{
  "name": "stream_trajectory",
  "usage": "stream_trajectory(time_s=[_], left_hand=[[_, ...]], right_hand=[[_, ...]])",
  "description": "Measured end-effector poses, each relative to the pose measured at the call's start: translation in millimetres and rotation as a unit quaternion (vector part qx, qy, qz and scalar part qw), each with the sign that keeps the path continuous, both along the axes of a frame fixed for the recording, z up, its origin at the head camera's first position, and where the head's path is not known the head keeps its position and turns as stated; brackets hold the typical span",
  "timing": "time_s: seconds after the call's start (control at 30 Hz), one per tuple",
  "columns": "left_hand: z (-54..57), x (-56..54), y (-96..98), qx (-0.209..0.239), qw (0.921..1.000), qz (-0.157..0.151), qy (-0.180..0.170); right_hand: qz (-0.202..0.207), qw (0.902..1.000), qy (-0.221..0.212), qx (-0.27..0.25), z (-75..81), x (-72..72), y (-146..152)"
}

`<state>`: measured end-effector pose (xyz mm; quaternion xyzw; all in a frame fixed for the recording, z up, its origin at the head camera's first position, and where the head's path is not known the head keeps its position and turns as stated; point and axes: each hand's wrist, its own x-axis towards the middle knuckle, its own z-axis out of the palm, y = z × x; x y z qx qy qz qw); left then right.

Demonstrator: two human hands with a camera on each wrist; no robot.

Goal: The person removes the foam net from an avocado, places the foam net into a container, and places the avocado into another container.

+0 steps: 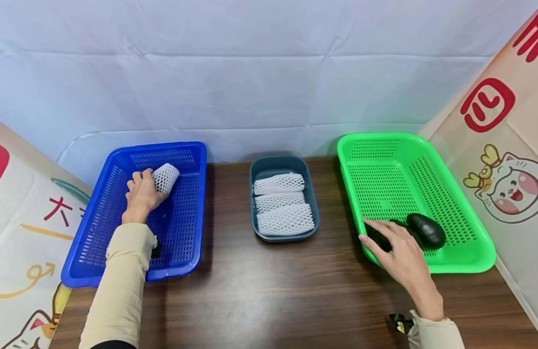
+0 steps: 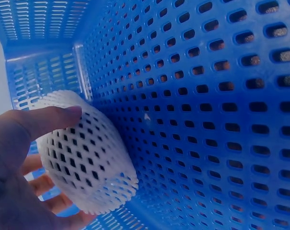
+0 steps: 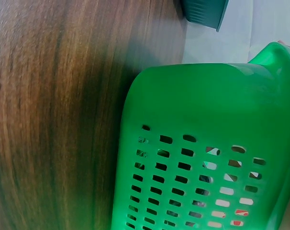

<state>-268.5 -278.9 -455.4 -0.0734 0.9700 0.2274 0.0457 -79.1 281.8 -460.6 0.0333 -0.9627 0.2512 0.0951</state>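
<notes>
Inside the blue basket [image 1: 175, 269], my left hand [image 1: 142, 191] grips a white foam net sleeve [image 2: 83, 153]. Something dark shows through its mesh. The thumb [image 2: 49, 120] lies across the top and the other fingers curl underneath. My right hand [image 1: 402, 252] reaches over the near left rim of the green basket [image 1: 482, 259], fingers fairly straight. Partly under it is a dark fruit [image 1: 378, 238]. Beside the hand lies a glossy, dark egg-shaped fruit [image 1: 426, 231], perhaps an avocado. The right wrist view shows the basket's outer wall [image 3: 193, 105], not the fingers.
Between the baskets stands a small dark teal tray [image 1: 283, 164] with several white foam net sleeves [image 1: 285, 220]. A dark item [image 1: 156, 249] shows beside the left sleeve in the blue basket. A white cloth backdrop [image 1: 269, 97] rises behind the wooden table [image 1: 251, 286].
</notes>
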Motion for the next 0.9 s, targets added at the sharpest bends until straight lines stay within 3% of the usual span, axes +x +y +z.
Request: stream_trajectory(time_s=[0.13, 0.27, 0.4, 0.7, 0.9], left_hand=[[0.0, -0.7, 0.5, 0.019, 0.9995, 0.008, -0.024], [-1.4, -0.3, 0.8, 0.042, 0.9978, -0.005, -0.052], [-1.9, 1.0, 0.2, 0.039, 0.9970, -0.020, -0.065], [0.1, 2.3, -1.3, 0.026, 0.9940, -0.008, -0.106], [0.1, 0.9, -0.7, 0.010, 0.9929, -0.023, -0.116]], right_hand=[[-0.001, 1.0000, 0.001, 0.000, 0.3, -0.3, -0.3], [-0.001, 1.0000, -0.001, 0.002, 0.5, -0.5, -0.4], [0.000, 1.0000, 0.000, 0.003, 0.3, -0.6, -0.3], [0.001, 1.0000, 0.007, 0.004, 0.2, -0.8, -0.1], [-0.006, 1.0000, -0.003, -0.004, 3.0, 0.7, -1.4]])
